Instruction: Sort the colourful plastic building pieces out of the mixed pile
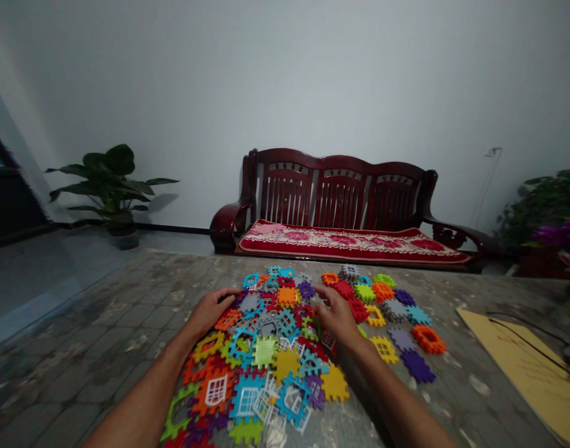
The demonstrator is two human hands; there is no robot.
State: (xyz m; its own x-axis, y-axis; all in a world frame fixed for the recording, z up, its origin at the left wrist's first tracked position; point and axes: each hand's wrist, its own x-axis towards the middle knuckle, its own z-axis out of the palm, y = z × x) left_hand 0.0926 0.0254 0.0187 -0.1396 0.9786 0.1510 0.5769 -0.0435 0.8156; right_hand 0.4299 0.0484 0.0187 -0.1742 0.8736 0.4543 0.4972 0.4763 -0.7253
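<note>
A heap of colourful interlocking plastic tiles [266, 354] with toothed edges covers the middle of a stone-patterned table [102, 336]. Some are solid, some have window cut-outs. My left hand [213, 309] lies palm down on the left side of the heap, fingers stretched over an orange tile [226, 319]. My right hand [334, 314] rests on the tiles right of centre, fingers spread and slightly bent near red tiles [353, 298]. Neither hand visibly grips a piece. More loose tiles lie to the right, among them an orange one [427, 339] and a purple one [418, 366].
A yellow sheet [527, 367] with a dark cable lies at the table's right. Behind the table stands a dark wooden bench [341, 199] with a red cushion. A potted plant [110, 186] sits on the floor at left, more plants at far right.
</note>
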